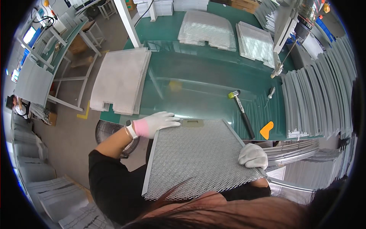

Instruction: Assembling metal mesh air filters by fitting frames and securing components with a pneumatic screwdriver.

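A metal mesh filter panel (198, 160) leans toward me at the table's near edge. A thin frame runs along its left, top and right sides, and a small recessed handle plate (193, 123) sits at its top. My left hand (162, 122), in a white glove with a pink cuff, lies on the upper left corner with fingers stretched out along the top edge. Lower down, my right hand (253, 156) in a white glove has its fingers curled over the right frame edge. Its thumb is hidden. No frame strip shows along the panel's jagged bottom edge.
On the green table (183, 87) lie a mallet (243, 112), a screwdriver (270, 95) and an orange scraper-like piece (267, 130). Mesh sheets are stacked at left (118, 80) and at the back (207, 30). A hanging power tool (303, 28) and upright frame strips (320, 95) stand right.
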Demonstrator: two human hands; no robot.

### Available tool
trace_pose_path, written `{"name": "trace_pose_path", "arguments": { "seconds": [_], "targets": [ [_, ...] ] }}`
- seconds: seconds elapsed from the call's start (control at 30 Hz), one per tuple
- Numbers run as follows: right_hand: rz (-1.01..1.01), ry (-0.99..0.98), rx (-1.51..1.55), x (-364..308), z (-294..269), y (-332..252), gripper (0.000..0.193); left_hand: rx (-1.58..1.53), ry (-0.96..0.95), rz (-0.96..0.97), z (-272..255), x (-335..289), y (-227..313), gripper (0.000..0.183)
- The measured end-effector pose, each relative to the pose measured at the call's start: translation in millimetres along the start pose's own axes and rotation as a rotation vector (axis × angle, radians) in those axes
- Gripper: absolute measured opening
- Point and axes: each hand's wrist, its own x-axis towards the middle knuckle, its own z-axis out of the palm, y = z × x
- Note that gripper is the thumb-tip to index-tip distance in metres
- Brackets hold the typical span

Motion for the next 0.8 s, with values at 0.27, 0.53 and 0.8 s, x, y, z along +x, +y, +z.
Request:
{"name": "trace_pose_path", "arguments": {
  "seconds": [0.27,0.53,0.8],
  "targets": [
    [0.027,0.12,-0.02,-8.2,1.5,2.2,0.029,-0.107,-0.015,0.089,-4.8,6.9,-12.8,0.064],
    [0.043,0.232,-0.074,-2.7,19.2,-5.3,0.026,-0.005,0.068,0.126,-0.6,4.0,-4.4,0.054],
    [0.05,0.254,-0.08,-0.2,14.3,-2.8,0.028,-0.091,0.721,-0.513,49.5,-8.8,-0.2,0.035]
  ]
}}
